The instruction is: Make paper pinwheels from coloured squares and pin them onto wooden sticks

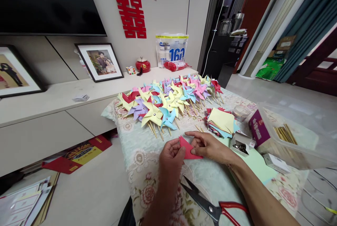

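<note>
A red sheet of paper [187, 150], folded into a triangle, is between my two hands just above the tablecloth. My left hand [171, 154] pinches its left corner between thumb and fingers. On the right side, the thumb and fingers of my right hand [207, 145] grip the paper near its lower edge, the index finger stretched out above it. Scissors with red handles [210, 206] lie partly open on the cloth below my hands. Beyond them, many paper pinwheels [163, 108] on sticks lie in a heap. A stack of coloured paper squares [221, 120] sits to the right.
At right are a small box of metal pins [240, 146], a clear plastic bin [297, 152] holding sticks, a white box [276, 163] and a round clear container [241, 112]. Green paper [259, 164] lies under my right forearm. A TV cabinet [60, 101] stands behind the table.
</note>
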Available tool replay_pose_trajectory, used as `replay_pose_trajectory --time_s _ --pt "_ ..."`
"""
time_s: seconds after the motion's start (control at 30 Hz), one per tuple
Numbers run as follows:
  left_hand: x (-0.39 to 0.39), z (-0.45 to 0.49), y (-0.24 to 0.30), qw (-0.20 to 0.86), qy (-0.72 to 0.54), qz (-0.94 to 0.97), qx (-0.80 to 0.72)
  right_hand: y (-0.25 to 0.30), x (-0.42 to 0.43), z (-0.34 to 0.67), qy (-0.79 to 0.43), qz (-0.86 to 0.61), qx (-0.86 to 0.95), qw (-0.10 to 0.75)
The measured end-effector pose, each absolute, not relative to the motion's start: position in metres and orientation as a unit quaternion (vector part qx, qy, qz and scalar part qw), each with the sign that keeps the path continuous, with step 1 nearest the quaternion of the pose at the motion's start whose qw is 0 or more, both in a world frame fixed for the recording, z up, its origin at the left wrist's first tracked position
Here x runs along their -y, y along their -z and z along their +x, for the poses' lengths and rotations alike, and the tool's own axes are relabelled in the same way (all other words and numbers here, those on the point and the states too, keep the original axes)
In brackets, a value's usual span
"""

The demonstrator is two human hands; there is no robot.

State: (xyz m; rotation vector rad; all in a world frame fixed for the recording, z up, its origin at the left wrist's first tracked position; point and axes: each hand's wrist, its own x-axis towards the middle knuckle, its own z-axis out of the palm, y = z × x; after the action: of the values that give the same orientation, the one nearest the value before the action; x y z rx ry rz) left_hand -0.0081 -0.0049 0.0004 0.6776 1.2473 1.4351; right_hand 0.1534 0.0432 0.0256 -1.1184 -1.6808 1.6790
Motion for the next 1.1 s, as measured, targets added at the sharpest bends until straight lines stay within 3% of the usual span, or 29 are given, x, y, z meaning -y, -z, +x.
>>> replay_pose_trajectory --time_s 0.4,0.57,0.73,0.93,1.1 --pt "0.006 -0.007 0.002 0.523 -0.580 0.298 -0.548 -0.019 -0.044 0.153 -0.559 -0.469 0.636 0.250" --pt "0.011 -0.018 0.012 0.305 -0.550 0.436 -0.643 -0.019 -0.042 0.151 -0.409 -0.510 0.732 0.191" --pt "0.017 -0.023 0.016 0.116 -0.459 0.613 -0.632 -0.019 -0.041 0.147 -0.273 -0.515 0.803 0.125" --pt "0.016 -0.006 0.000 0.086 -0.252 0.669 -0.694 -0.023 -0.040 0.145 -0.222 -0.507 0.826 0.106" --pt "0.014 -0.003 -0.003 0.085 -0.223 0.664 -0.709 -0.030 -0.038 0.146 -0.199 -0.526 0.821 0.095"
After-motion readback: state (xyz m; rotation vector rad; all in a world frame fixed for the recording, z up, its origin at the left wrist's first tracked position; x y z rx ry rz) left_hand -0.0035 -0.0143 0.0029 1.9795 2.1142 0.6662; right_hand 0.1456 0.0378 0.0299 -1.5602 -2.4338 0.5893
